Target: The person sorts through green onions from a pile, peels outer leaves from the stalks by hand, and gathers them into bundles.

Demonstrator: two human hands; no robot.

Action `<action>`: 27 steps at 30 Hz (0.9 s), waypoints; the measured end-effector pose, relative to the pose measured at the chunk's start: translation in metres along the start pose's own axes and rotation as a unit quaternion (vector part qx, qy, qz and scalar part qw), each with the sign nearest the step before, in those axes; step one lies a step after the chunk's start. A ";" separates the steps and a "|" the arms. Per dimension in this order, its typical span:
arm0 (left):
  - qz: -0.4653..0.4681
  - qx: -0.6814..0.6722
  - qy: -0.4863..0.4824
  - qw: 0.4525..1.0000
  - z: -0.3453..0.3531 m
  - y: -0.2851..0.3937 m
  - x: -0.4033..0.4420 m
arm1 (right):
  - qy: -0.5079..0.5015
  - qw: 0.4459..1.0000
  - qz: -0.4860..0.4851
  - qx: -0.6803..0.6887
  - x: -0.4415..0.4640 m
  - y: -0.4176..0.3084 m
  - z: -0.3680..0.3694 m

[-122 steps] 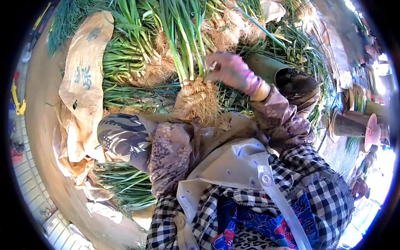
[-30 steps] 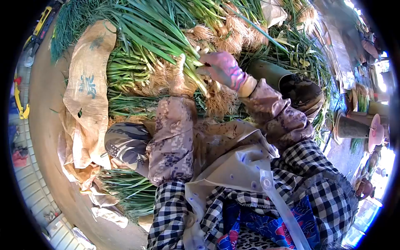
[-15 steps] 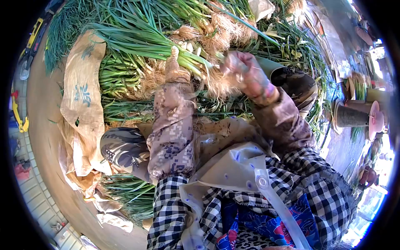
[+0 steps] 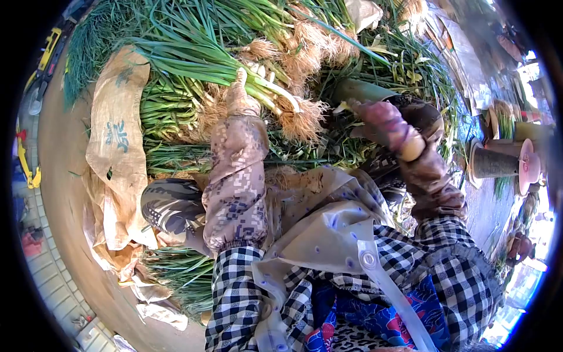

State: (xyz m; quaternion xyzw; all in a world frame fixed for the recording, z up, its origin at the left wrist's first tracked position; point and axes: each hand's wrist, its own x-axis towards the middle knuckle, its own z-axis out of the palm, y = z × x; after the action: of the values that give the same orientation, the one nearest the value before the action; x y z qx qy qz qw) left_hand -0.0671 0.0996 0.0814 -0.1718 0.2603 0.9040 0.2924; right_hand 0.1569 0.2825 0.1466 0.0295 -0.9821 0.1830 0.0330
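A: Left side first. Where is your left hand (image 4: 241,94) working?
B: You are closing it around a bunch of green onions (image 4: 255,85), thumb pressing along the near side of the stalks. The leaves are pointing to the upper left of the view; the pale stem ends and shaggy roots (image 4: 302,120) are hanging free to the right of your hand.
A: And your right hand (image 4: 384,120)?
B: You are holding it well apart from the bunch, over your camouflage-patterned trouser leg, near the green boot top (image 4: 360,91). It is blurring. A small pale scrap (image 4: 341,107) is showing by its fingertips; I cannot tell whether you are pinching it or whether the fingers are pressing together.
A: Surroundings?
B: More green onions with tangled roots (image 4: 305,50) are lying beyond the bunch. A tan sack (image 4: 117,135) is lying to the left, and another leafy bundle (image 4: 182,276) is resting below it, beside your left knee. Loose greens (image 4: 416,70) are spreading beyond the boot top.
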 end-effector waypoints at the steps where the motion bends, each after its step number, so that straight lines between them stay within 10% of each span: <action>1: -0.004 0.008 -0.017 1.000 -0.003 0.000 0.001 | 0.021 0.994 0.024 -0.101 0.008 -0.010 0.003; 3: 0.008 0.006 -0.057 0.998 -0.008 -0.003 0.001 | 0.068 0.973 0.086 0.203 0.035 -0.028 0.011; 8: -0.003 0.067 -0.079 0.995 -0.014 -0.003 -0.011 | 0.263 0.950 -0.107 0.129 0.097 -0.039 0.075; 10: -0.015 0.066 -0.173 0.982 -0.023 0.008 -0.022 | 0.187 0.934 0.007 0.303 0.112 -0.032 0.084; 13: -0.014 0.107 -0.228 0.968 -0.033 0.007 -0.035 | 0.082 0.742 0.195 0.636 0.117 -0.050 0.052; 15: -0.211 -0.138 -0.458 0.853 -0.089 -0.017 0.021 | 0.091 0.706 0.197 0.674 0.120 -0.048 0.050; 21: -0.047 0.101 -0.153 0.982 -0.076 -0.001 -0.036 | 0.071 0.719 0.210 0.659 0.112 -0.044 0.044; 23: -0.034 0.108 -0.143 0.983 -0.073 0.004 -0.036 | 0.204 0.780 0.139 0.575 0.112 -0.027 0.031; 24: -0.037 0.097 -0.148 0.984 -0.069 0.008 -0.038 | 0.200 0.713 0.184 0.646 0.108 0.004 0.022; 27: -0.055 0.021 -0.233 0.971 -0.079 0.010 -0.029 | 0.337 0.839 0.266 0.334 0.077 0.068 -0.042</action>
State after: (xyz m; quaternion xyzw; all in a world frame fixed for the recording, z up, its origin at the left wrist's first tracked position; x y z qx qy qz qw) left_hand -0.0383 0.0347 0.0346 0.0355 0.1941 0.8959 0.3980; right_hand 0.0774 0.3578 0.1671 -0.2872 -0.7593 0.5006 0.3006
